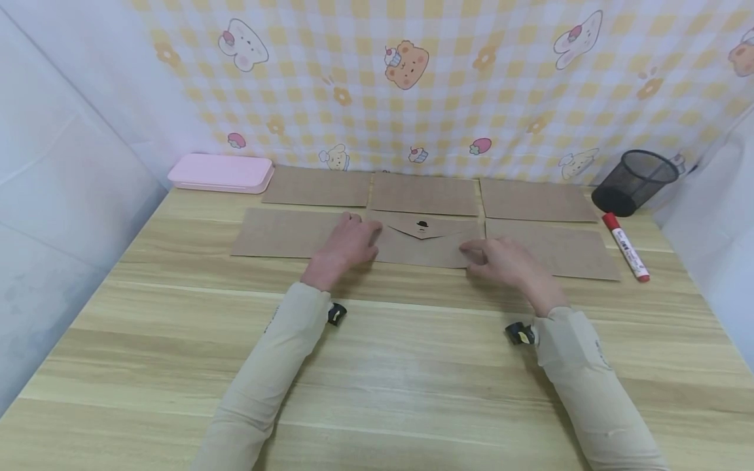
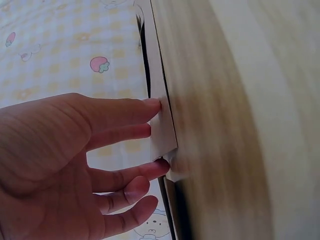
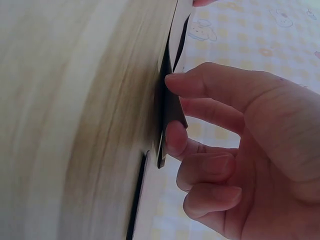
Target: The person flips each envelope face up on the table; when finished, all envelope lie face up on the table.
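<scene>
A brown paper envelope (image 1: 421, 250) with a pointed flap and a small black hat print lies in the middle of the front row. My left hand (image 1: 349, 242) holds its left end; in the left wrist view the thumb (image 2: 150, 106) is on the paper and other fingers are at the end edge. On the opposite end, my right hand (image 1: 503, 260) holds the paper between thumb (image 3: 187, 84) and fingers. In the right wrist view the envelope's edge (image 3: 173, 107) stands slightly off the wood. The left hand partly covers the neighbouring front-left envelope (image 1: 283, 233).
Another brown envelope (image 1: 556, 250) lies front right, and three more form a back row (image 1: 424, 194). A pink pencil case (image 1: 220, 173) is at back left. At right are a black mesh pen holder (image 1: 636, 180) and a red-capped marker (image 1: 626, 248). A patterned curtain (image 1: 365, 85) hangs behind.
</scene>
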{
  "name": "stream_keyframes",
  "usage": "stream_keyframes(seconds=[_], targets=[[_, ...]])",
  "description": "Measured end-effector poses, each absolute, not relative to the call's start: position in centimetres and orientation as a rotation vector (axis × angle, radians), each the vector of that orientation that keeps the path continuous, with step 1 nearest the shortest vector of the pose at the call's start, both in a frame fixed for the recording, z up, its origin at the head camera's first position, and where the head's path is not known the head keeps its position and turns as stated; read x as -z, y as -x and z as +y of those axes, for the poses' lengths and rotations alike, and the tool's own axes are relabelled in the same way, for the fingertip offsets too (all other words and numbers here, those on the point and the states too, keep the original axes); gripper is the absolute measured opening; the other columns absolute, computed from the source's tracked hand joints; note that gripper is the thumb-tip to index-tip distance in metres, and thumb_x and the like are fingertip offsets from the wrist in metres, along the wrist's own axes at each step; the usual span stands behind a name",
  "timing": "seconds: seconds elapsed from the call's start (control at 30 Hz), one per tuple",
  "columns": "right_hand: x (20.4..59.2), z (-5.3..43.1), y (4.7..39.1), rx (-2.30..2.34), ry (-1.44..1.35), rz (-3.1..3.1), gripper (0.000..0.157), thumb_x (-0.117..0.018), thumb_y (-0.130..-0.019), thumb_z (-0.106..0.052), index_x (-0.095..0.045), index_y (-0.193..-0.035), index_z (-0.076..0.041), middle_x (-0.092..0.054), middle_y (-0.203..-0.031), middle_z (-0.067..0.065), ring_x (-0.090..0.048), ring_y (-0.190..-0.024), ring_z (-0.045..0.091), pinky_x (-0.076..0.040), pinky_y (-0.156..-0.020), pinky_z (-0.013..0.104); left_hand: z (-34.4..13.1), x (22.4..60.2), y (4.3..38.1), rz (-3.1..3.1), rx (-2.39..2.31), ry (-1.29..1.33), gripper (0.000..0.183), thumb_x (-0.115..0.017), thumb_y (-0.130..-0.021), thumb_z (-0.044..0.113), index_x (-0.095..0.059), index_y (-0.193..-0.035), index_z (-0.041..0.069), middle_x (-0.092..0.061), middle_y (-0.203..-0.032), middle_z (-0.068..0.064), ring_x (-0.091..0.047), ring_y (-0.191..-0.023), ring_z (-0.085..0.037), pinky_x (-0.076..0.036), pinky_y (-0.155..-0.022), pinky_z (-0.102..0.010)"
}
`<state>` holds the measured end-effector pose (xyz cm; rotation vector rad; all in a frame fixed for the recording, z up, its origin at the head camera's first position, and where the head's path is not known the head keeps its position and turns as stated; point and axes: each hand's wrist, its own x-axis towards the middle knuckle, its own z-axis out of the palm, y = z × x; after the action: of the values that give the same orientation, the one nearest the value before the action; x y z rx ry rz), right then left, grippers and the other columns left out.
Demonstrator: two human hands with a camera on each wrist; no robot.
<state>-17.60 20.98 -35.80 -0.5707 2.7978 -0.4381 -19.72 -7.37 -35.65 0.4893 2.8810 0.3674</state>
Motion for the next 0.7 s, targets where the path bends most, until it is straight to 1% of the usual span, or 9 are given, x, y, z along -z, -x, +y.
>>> stream_keyframes(seconds=[0.13, 0.23, 0.37, 0.43, 0.5, 0.53, 0.6, 0.7], targets=[[35.82, 20.98, 17.62, 0.437, 0.553, 2.793, 0.044, -0.066, -0.084, -0.018, -0.057, -0.126, -0.008, -0.042, -0.059, 0.001, -0.037, -0.053, 0.015, -0.033, -0.051, 0.032, -7.4, 35.84, 19.83, 2.888, -0.364, -0.498, 0.049, -0.063, -0.087, 0.017, -0.05, -0.134, 0.011, -0.053, -0.118, -0.018, -0.041, -0.104, -0.029, -0.041, -0.087, -0.04], [35.82, 20.98, 17.61, 0.441, 0.542, 2.787, 0.044, -0.065, -0.084, -0.018, -0.057, -0.127, -0.008, -0.04, -0.058, 0.001, -0.035, -0.052, 0.015, -0.032, -0.05, 0.032, -7.37, 35.91, 19.85, 2.891, -0.349, -0.496, 0.047, -0.063, -0.087, 0.017, -0.051, -0.132, 0.012, -0.053, -0.115, -0.018, -0.04, -0.103, -0.029, -0.041, -0.085, -0.041], [35.86, 21.04, 17.62, 0.435, 0.531, 2.783, 0.045, -0.064, -0.085, -0.019, -0.056, -0.128, -0.009, -0.036, -0.058, 0.0, -0.035, -0.053, 0.016, -0.034, -0.054, 0.033, -7.27, 35.9, 19.72, 2.893, -0.315, -0.486, 0.042, -0.061, -0.089, 0.02, -0.053, -0.13, 0.012, -0.052, -0.114, -0.017, -0.039, -0.103, -0.029, -0.04, -0.085, -0.042], [35.88, 21.09, 17.64, 0.432, 0.524, 2.783, 0.046, -0.064, -0.085, -0.019, -0.055, -0.129, -0.009, -0.039, -0.059, 0.002, -0.037, -0.055, 0.018, -0.037, -0.059, 0.035, -7.21, 35.91, 19.67, 2.895, -0.297, -0.484, 0.041, -0.061, -0.09, 0.021, -0.054, -0.129, 0.013, -0.052, -0.114, -0.016, -0.038, -0.103, -0.029, -0.04, -0.084, -0.042], [35.89, 21.12, 17.63, 0.437, 0.518, 2.78, 0.046, -0.064, -0.086, -0.019, -0.054, -0.13, -0.009, -0.046, -0.064, 0.005, -0.04, -0.057, 0.019, -0.039, -0.063, 0.037, -7.15, 35.92, 19.64, 2.898, -0.28, -0.487, 0.039, -0.06, -0.09, 0.022, -0.055, -0.128, 0.013, -0.051, -0.115, -0.015, -0.037, -0.104, -0.029, -0.04, -0.083, -0.042], [35.9, 21.14, 17.62, 0.439, 0.52, 2.783, 0.046, -0.064, -0.086, -0.019, -0.054, -0.13, -0.009, -0.052, -0.069, 0.009, -0.043, -0.06, 0.02, -0.04, -0.065, 0.039, -7.13, 35.92, 19.63, 2.898, -0.277, -0.486, 0.039, -0.059, -0.09, 0.021, -0.055, -0.128, 0.013, -0.051, -0.115, -0.015, -0.037, -0.104, -0.029, -0.041, -0.083, -0.042], [35.91, 21.14, 17.59, 0.448, 0.519, 2.782, 0.046, -0.064, -0.086, -0.018, -0.054, -0.13, -0.01, -0.061, -0.088, 0.017, -0.044, -0.062, 0.02, -0.041, -0.068, 0.04, -7.09, 35.94, 19.63, 2.897, -0.278, -0.479, 0.039, -0.059, -0.09, 0.02, -0.055, -0.128, 0.013, -0.051, -0.116, -0.015, -0.036, -0.104, -0.029, -0.04, -0.083, -0.042], [35.96, 21.15, 17.55, 0.453, 0.521, 2.786, 0.044, -0.062, -0.087, -0.017, -0.055, -0.13, -0.01, -0.06, -0.108, 0.023, -0.045, -0.06, 0.02, -0.042, -0.066, 0.04, -7.05, 35.97, 19.62, 2.897, -0.277, -0.472, 0.039, -0.057, -0.091, 0.016, -0.054, -0.129, 0.013, -0.051, -0.117, -0.016, -0.036, -0.106, -0.029, -0.041, -0.084, -0.042]])
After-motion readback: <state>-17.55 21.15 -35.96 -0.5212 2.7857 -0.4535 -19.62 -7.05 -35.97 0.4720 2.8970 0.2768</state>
